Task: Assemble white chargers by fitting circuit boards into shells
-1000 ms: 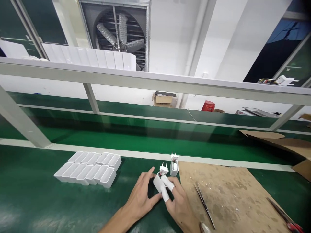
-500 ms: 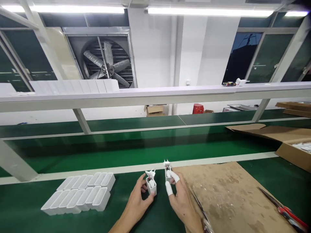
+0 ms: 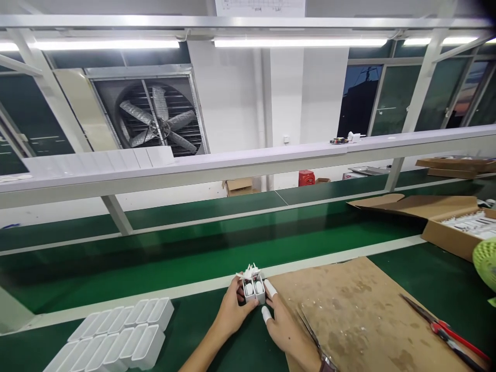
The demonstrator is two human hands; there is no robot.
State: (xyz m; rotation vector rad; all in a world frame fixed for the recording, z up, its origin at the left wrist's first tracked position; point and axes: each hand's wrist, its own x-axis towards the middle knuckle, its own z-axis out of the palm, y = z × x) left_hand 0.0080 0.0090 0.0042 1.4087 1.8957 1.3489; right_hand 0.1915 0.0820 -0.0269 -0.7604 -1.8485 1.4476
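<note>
Two small white plug housings stand upright side by side on the green table, their tops open with white round parts inside. White plug heads with pins sit at their far ends. My left hand is closed around the left housing, thumb in front and fingers at its side. Beside the right housing is my right hand, thumb and forefinger apart and covered with white finger cots. Its forefinger is close to the housing's right side; whether it touches I cannot tell. Tweezers lie next to my right wrist.
Empty white housings stand in two rows at the left. A stained cardboard sheet lies right, with red-handled scissors at its edge. Farther right are an open carton of white parts and a green object. A shelf crosses ahead.
The two housings, apart before, now stand together. My left hand has moved right with its housing. My right fingers have loosened from the other housing. The view has shifted up and right.
</note>
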